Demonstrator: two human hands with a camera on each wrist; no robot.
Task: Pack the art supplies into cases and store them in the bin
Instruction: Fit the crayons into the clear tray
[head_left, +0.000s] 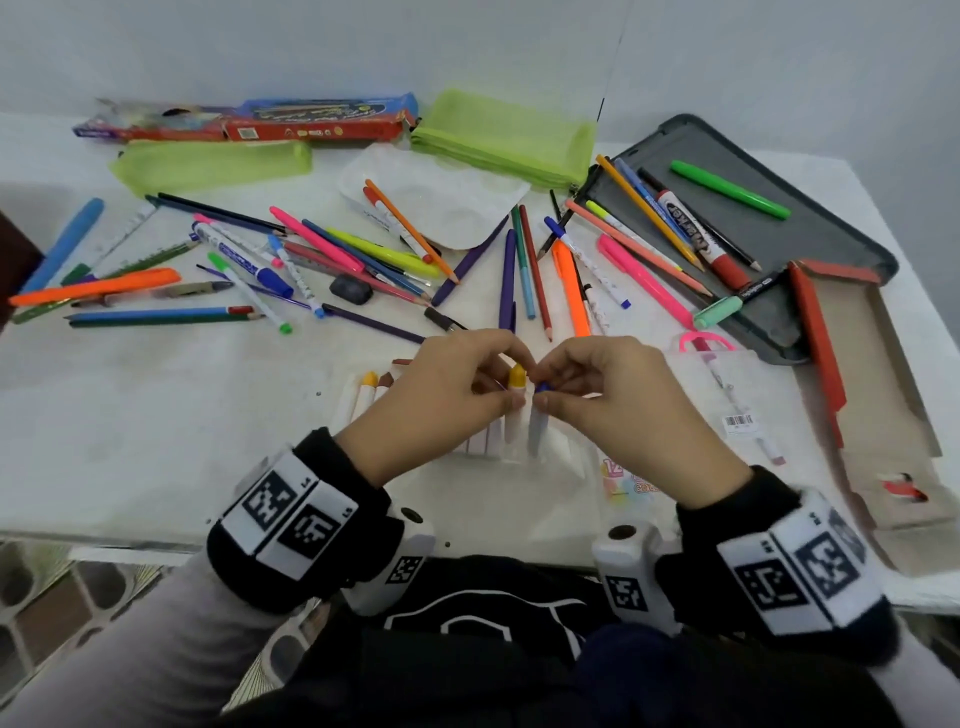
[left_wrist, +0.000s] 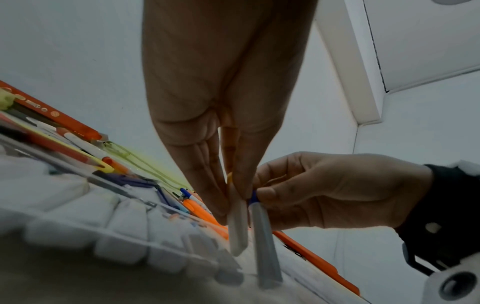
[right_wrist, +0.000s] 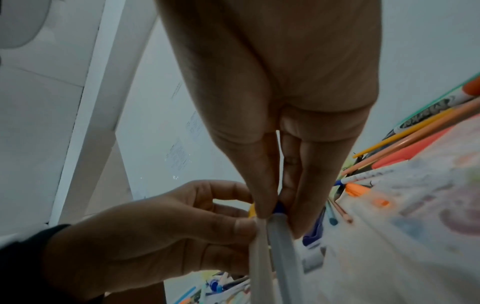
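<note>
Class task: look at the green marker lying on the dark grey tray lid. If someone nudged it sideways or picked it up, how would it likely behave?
The green marker looks round-bodied and lies alone on the flat, smooth grey lid, so a sideways nudge would probably set it rolling. It appears a straight, rigid barrel, so it should lift without bending. Being slim plastic, it is likely light.

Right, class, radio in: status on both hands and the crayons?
Left hand pinching yellow-tipped white crayon. Right hand pinching blue-tipped white crayon. Nothing blocking.

White counter (head_left: 156, 415): loose pens (head_left: 311, 260) across centre, green pouches (head_left: 504, 137) top, grey tray (head_left: 810, 228) upper right, open carton (head_left: 883, 415) right.
</note>
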